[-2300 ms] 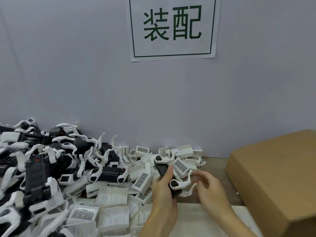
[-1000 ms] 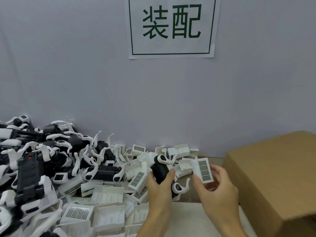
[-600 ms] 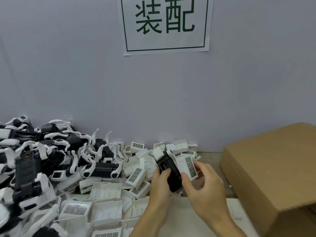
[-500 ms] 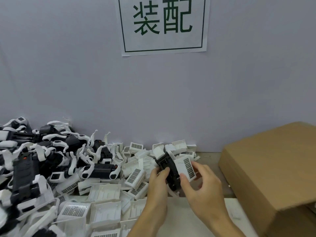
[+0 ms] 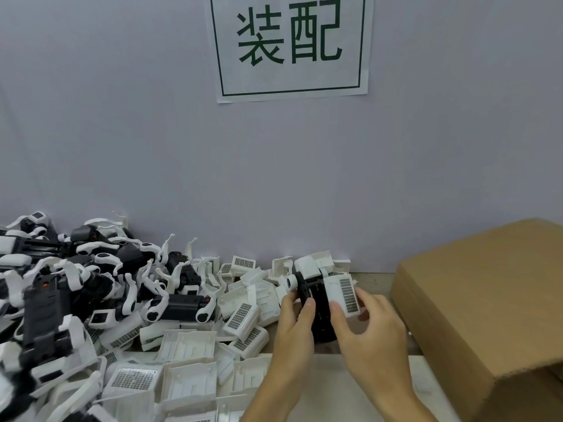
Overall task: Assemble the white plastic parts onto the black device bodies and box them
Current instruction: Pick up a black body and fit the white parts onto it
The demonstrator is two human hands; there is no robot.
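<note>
My left hand (image 5: 294, 330) grips a black device body (image 5: 316, 303) from its left side, held upright above the table. The body carries white parts at its top end. My right hand (image 5: 370, 330) holds a white plastic cover with a printed grid label (image 5: 342, 295) flat against the body's right face, thumb on the near edge. A heap of loose white covers (image 5: 189, 351) lies to the left of my hands. Further left sits a pile of black bodies with white arms (image 5: 70, 287).
A large brown cardboard box (image 5: 487, 306) stands at the right, close to my right hand. A grey wall with a paper sign (image 5: 289, 47) rises behind the table. A pale mat (image 5: 329, 388) lies under my wrists.
My right hand picked a white labelled cover from the heap and brought it against the black body. The body has been turned upright in my left hand.
</note>
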